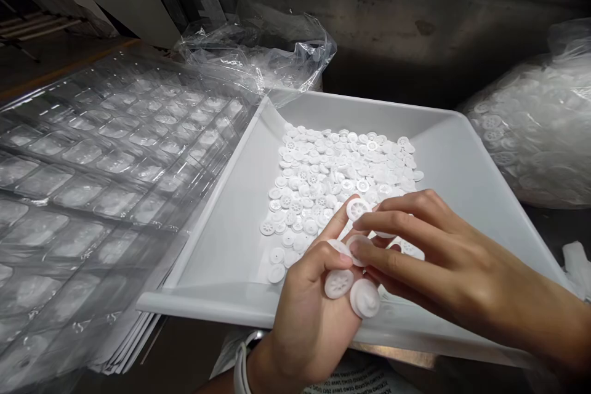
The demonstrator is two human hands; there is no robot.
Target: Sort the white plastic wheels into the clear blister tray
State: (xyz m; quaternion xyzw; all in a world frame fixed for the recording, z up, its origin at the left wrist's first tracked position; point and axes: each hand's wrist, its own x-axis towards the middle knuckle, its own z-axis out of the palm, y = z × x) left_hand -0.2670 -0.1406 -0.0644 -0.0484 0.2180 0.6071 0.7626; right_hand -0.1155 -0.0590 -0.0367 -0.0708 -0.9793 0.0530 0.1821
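My left hand (307, 301) is palm up over the front of a grey-white tray (212, 308). Several small round white plastic discs (338, 284) lie in its palm and between its fingers. Its thumb presses on one of them. My right hand (438, 252) reaches in from the right, its fingertips on a disc (361, 250) above the left palm; its thumb is mostly hidden. Another disc with spoke-like openings (358, 210) stands out near the right fingertips. Behind both hands, a loose pile of the same discs (341, 166) covers the tray's bottom.
Stacked clear blister trays (115, 160) with many pockets stand at the left, beside the tray. A crumpled clear plastic bag (277, 55) lies behind. At the right is a full bag of white discs (530, 129). A dark metal wall (392, 31) closes off the back.
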